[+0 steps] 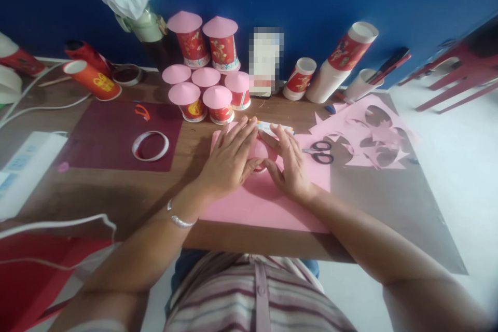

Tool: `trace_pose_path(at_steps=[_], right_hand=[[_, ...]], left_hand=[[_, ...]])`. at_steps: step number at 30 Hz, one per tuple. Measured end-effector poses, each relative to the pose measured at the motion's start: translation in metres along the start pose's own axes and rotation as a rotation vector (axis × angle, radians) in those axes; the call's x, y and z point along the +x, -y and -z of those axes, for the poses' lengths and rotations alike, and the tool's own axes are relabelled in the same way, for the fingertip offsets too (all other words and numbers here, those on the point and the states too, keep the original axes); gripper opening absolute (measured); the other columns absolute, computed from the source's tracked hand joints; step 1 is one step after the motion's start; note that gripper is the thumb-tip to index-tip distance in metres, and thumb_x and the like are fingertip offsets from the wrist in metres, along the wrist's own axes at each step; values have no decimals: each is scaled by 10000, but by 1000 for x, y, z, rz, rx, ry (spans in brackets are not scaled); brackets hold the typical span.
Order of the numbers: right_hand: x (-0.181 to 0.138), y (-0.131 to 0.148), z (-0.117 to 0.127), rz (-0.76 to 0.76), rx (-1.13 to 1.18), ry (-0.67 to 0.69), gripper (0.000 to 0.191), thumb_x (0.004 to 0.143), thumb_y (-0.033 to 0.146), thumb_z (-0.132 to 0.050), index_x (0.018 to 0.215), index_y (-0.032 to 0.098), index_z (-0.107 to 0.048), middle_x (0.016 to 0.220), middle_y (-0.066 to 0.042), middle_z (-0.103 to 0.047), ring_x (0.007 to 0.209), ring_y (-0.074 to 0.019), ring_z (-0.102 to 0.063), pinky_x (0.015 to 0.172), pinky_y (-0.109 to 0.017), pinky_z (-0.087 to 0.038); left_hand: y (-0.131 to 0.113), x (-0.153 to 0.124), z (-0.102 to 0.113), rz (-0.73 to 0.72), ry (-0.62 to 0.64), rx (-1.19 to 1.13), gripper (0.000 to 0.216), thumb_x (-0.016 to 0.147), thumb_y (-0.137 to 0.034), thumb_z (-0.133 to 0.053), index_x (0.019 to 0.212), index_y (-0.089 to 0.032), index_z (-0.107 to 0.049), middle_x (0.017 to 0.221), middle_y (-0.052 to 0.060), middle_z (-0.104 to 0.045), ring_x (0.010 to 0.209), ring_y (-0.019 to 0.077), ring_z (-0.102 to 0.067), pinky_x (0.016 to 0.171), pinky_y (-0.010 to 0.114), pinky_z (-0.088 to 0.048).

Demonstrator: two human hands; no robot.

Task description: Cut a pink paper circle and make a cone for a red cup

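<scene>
A pink paper cone (264,151) sits on a cup between my hands; only a sliver of the cup's red and white side shows beneath it. My left hand (232,158) lies over the cone's left side with outstretched fingers. From the right, my right hand (288,163) rests on the cone, its fingers spread and its thumb at the near edge. Both thumbs come close together at the front. Under them lies a pink paper sheet (249,207). Black-handled scissors (322,152) lie on the sheet beside my right hand. A white and orange tube-like item (270,127) is partly hidden behind my fingers.
Several cone-topped red cups (192,106) stand at the back, near a propped phone (265,62). Stacked cups (342,62) lean further right. Cut pink scraps (365,137) cover the right side. A tape roll (150,146) lies on a maroon sheet (105,135). A power strip (31,171) is left.
</scene>
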State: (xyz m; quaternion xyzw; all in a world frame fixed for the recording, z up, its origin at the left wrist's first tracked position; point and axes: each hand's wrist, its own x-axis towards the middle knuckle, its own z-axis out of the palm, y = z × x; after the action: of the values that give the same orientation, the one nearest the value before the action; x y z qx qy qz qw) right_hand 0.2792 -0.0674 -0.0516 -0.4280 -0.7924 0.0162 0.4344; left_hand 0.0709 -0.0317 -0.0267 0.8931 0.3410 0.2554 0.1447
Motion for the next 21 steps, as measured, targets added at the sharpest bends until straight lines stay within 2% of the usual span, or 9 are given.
trace_pose_path(at_steps=[7, 14, 17, 21], right_hand=[[0, 0, 5, -42, 32, 57, 820, 1092, 405, -509, 1732, 258, -19, 1570, -139, -606, 1540, -335, -489, 1282, -645, -394], [-3, -1, 0, -34, 33, 36, 810, 1099, 389, -504, 1733, 264, -16, 1567, -147, -607, 1540, -334, -489, 1280, -649, -391], [-2, -4, 3, -136, 189, 32, 723, 1122, 402, -445, 1729, 309, -63, 1623, -130, -549, 1568, -312, -451, 1292, -654, -367], [1, -12, 3, -304, 404, 15, 677, 1120, 458, -467, 1710, 336, -161, 1622, -109, -556, 1605, -281, -391, 1316, -647, -324]], left_hand=[[1, 0, 4, 26, -32, -113, 615, 1110, -455, -394, 1689, -273, -297, 1768, 114, -309, 1673, 294, -228, 1372, 579, -155], [3, 0, 0, 54, -14, -128, 587, 1115, -448, -391, 1665, -245, -357, 1755, 128, -335, 1665, 298, -254, 1368, 582, -195], [7, 1, 4, 69, -32, -203, 586, 1122, -493, -347, 1660, -260, -365, 1765, 102, -322, 1668, 260, -249, 1379, 530, -212], [8, 4, 15, 233, -21, -355, 636, 1113, -578, -302, 1644, -241, -400, 1754, 82, -355, 1648, 238, -305, 1376, 449, -260]])
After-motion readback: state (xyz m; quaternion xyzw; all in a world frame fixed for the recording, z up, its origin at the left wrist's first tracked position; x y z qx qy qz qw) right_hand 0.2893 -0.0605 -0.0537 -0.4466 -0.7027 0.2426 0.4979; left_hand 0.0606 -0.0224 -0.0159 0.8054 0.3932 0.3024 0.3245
